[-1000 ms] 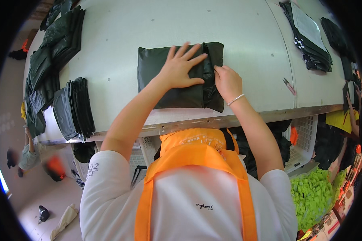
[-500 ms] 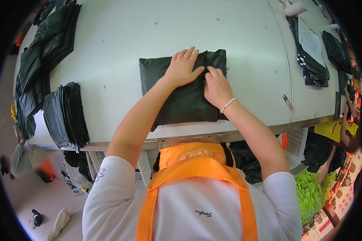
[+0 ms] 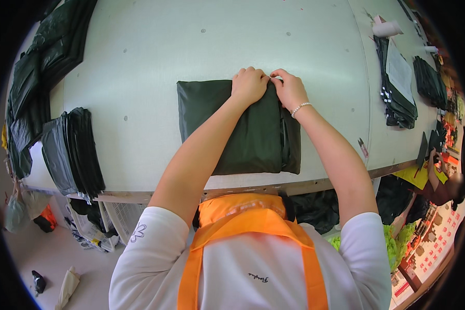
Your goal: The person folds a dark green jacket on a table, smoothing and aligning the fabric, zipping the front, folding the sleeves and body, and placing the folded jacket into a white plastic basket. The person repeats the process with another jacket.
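A dark green-black plastic bag (image 3: 243, 139), folded into a squarish packet, lies flat on the pale table in front of me. Along its right side runs a long flap (image 3: 290, 142). My left hand (image 3: 250, 85) is closed at the bag's far edge, fingers curled over and pinching there. Right beside it, my right hand (image 3: 291, 92), with a beaded bracelet at the wrist, pinches the far edge where the flap begins. The two sets of fingertips almost touch. What exactly lies between them is too small to make out.
Stacked dark bags (image 3: 70, 152) and a taller heap (image 3: 51, 57) stand on the left. At the right are another bag stack (image 3: 398, 98) with a paper sheet, a white roll (image 3: 387, 28) and small snips (image 3: 363, 148). The table's front edge (image 3: 315, 185) is close to me.
My left hand went from lying flat with spread fingers to gripping the far edge. My right hand shifted up and right to that edge. The packet's far edge now lies straighter.
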The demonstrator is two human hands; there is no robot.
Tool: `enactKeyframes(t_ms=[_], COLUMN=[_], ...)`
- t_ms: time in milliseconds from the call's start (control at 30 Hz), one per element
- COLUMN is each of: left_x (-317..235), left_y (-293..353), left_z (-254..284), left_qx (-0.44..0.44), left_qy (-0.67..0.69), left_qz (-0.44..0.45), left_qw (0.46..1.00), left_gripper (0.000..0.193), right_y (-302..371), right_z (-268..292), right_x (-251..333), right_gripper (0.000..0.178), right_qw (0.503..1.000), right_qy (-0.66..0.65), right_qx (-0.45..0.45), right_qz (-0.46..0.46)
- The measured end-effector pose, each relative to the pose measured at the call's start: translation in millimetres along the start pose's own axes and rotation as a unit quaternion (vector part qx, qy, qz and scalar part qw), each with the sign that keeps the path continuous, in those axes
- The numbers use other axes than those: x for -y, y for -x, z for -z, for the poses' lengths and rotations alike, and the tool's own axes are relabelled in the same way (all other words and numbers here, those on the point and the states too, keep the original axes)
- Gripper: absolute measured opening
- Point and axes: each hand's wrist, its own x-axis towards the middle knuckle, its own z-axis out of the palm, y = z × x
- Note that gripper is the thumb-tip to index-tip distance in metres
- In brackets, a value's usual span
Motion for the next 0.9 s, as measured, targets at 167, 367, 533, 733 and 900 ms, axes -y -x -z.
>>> enactKeyframes(t_ms=[167,367,533,733,900], left_x=[-9.7,-15.5,-13.5,-41.5,-37.9], left_y=[-11.3,-14.5,-18.9,7.3,41.1], left_z=[7.1,8.1,7.1,33.5,17.2], left_qx=[0.039,0.063,0.064,0.071,0.005], left_qy=[0.001,-0.006,-0.015,-0.057,-0.215], left_qz=[0.092,0.134,0.152,0.058,-0.128], left_qw=[0.995,0.989,0.986,0.994,0.968], left_gripper=[0.03,0.03,0.029,0.056,0.088], right_y=[7.4,49.4,152.9,192.2,200.0], right_z=[-18.2,-3.4,5.2,-16.7,-32.6], right_x=[-13.2,-25.3,-45.4,-62.8,-65.3], right_gripper=[0.014,0.009,0.008,0.01,0.012], right_qw=[0.985,0.972,0.945,0.942,0.934], right_qy=[-0.015,-0.069,-0.096,-0.056,-0.123], right_qx=[-0.148,-0.133,-0.126,-0.188,-0.239], right_qz=[0.086,0.182,0.285,0.273,0.234])
